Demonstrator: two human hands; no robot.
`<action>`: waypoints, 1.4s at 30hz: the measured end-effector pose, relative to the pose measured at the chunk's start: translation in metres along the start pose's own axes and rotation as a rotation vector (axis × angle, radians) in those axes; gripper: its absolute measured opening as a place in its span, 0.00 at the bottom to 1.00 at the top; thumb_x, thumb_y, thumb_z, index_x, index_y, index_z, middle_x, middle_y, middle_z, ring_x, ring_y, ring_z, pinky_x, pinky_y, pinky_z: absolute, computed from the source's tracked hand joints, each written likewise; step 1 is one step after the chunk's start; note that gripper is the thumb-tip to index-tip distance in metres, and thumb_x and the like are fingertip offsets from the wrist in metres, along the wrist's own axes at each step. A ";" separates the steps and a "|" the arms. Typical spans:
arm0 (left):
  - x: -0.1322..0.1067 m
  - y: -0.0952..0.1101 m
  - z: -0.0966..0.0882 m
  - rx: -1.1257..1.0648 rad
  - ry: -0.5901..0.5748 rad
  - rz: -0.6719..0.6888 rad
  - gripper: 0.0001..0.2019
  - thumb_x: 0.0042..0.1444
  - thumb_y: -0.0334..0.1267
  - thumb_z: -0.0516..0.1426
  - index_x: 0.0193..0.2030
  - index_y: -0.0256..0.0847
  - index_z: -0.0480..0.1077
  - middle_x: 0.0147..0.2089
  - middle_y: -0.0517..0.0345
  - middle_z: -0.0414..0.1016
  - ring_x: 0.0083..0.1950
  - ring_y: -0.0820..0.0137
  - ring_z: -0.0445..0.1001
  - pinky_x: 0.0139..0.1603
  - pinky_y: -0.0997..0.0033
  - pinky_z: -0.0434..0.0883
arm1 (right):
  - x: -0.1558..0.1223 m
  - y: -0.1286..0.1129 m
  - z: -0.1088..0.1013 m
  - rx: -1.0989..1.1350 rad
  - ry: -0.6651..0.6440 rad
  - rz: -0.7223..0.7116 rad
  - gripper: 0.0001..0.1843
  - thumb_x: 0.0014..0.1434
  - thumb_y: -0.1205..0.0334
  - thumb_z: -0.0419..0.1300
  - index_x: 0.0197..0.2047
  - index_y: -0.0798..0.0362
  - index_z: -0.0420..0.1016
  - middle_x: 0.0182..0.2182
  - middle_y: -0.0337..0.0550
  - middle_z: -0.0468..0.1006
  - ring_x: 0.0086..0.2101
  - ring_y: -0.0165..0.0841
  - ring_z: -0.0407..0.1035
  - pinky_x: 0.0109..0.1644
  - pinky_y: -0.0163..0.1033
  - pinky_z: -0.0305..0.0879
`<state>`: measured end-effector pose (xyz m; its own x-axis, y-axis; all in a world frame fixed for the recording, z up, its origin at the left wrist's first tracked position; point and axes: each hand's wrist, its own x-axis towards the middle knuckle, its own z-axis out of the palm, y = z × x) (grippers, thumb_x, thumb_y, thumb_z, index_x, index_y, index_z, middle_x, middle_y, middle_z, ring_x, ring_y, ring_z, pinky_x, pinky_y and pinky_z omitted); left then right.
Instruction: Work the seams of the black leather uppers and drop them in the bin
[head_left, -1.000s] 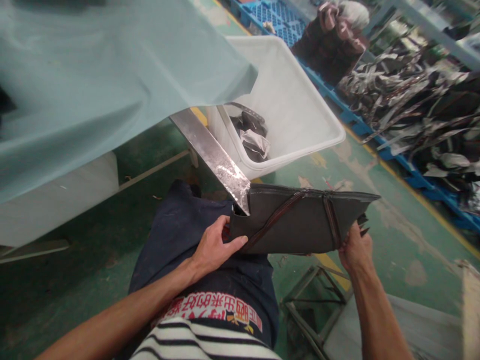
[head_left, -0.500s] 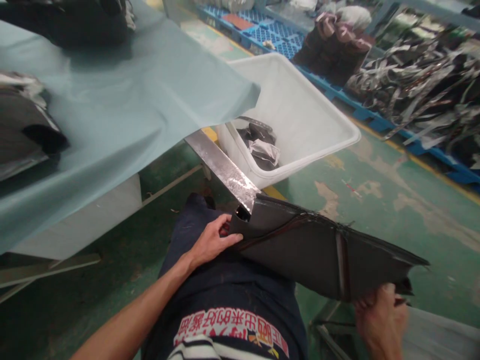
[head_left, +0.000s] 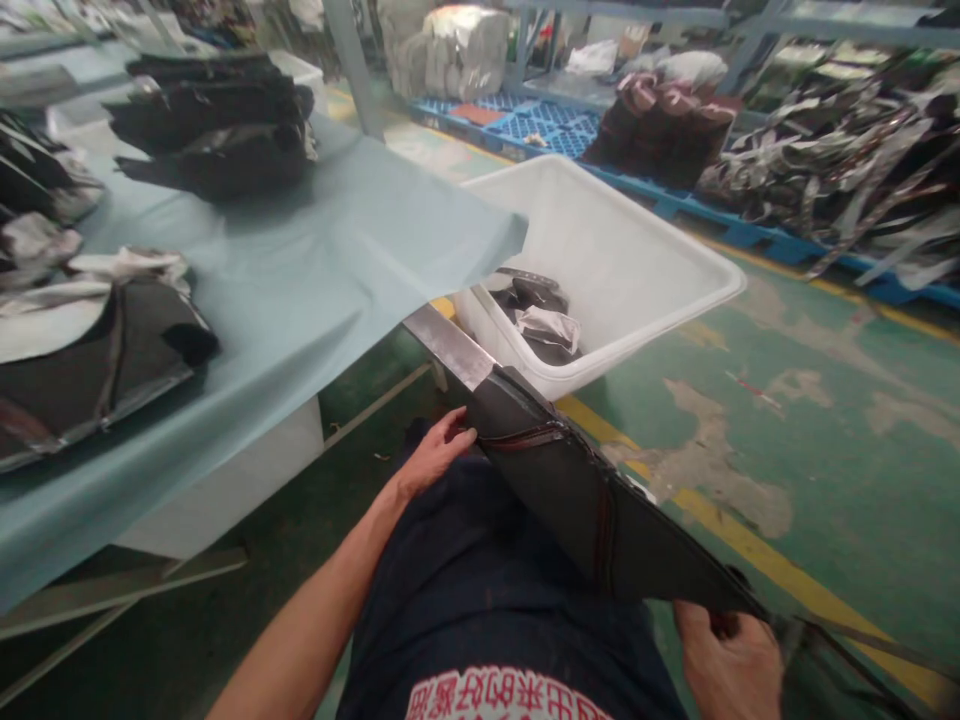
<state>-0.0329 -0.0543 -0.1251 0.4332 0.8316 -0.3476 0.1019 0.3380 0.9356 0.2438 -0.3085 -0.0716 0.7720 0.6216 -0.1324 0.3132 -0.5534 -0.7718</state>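
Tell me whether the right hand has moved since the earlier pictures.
Yes: judged against the white bin, the right hand has moved farther from it, lower in the picture.

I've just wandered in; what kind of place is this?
Probably a factory or workshop handling sheet material, perhaps textile or leather. A dark stack rests on a covered table, a white bin holds loose pieces, and strips lie heaped along a blue pallet.
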 end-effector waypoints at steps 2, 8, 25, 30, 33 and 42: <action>0.002 -0.002 -0.007 0.010 0.087 0.011 0.41 0.57 0.66 0.67 0.70 0.42 0.72 0.73 0.40 0.74 0.69 0.48 0.76 0.60 0.55 0.77 | 0.020 -0.016 0.014 0.048 -0.044 0.045 0.16 0.54 0.44 0.65 0.31 0.49 0.73 0.20 0.36 0.67 0.25 0.35 0.61 0.30 0.40 0.58; 0.013 0.007 -0.035 0.035 0.257 0.083 0.42 0.59 0.66 0.65 0.72 0.42 0.69 0.77 0.37 0.69 0.73 0.47 0.73 0.63 0.52 0.77 | 0.043 -0.047 0.061 0.257 -0.173 -0.018 0.27 0.50 0.35 0.69 0.40 0.50 0.76 0.26 0.39 0.76 0.28 0.37 0.68 0.33 0.41 0.65; -0.023 0.053 0.000 0.721 0.818 0.635 0.20 0.69 0.45 0.61 0.64 0.41 0.73 0.64 0.44 0.80 0.68 0.56 0.76 0.74 0.51 0.70 | 0.024 -0.043 0.126 0.402 -0.366 -0.072 0.30 0.60 0.40 0.68 0.55 0.53 0.72 0.27 0.33 0.72 0.29 0.35 0.67 0.35 0.40 0.65; -0.034 0.091 0.040 0.941 0.552 0.967 0.15 0.70 0.40 0.60 0.62 0.44 0.74 0.61 0.49 0.83 0.68 0.56 0.77 0.73 0.50 0.69 | 0.004 -0.001 0.110 0.167 -0.506 -0.091 0.25 0.70 0.40 0.55 0.49 0.54 0.76 0.27 0.36 0.71 0.29 0.36 0.67 0.36 0.40 0.63; -0.016 0.107 0.055 0.997 0.405 0.997 0.14 0.73 0.43 0.56 0.58 0.43 0.77 0.59 0.50 0.84 0.64 0.56 0.77 0.71 0.49 0.69 | -0.007 0.011 0.102 0.106 -0.667 -0.160 0.22 0.72 0.43 0.53 0.37 0.50 0.76 0.29 0.42 0.77 0.31 0.37 0.71 0.39 0.41 0.63; 0.017 0.102 0.065 1.031 0.298 1.029 0.16 0.73 0.47 0.53 0.46 0.47 0.82 0.52 0.55 0.86 0.64 0.56 0.76 0.77 0.43 0.59 | -0.003 0.010 0.099 0.147 -0.711 -0.124 0.25 0.75 0.42 0.47 0.39 0.50 0.76 0.25 0.37 0.70 0.27 0.33 0.65 0.35 0.39 0.61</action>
<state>0.0430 -0.0344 -0.0311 0.5255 0.6067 0.5965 0.5016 -0.7872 0.3587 0.1896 -0.2611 -0.1410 0.1753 0.9117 -0.3716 0.2587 -0.4068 -0.8761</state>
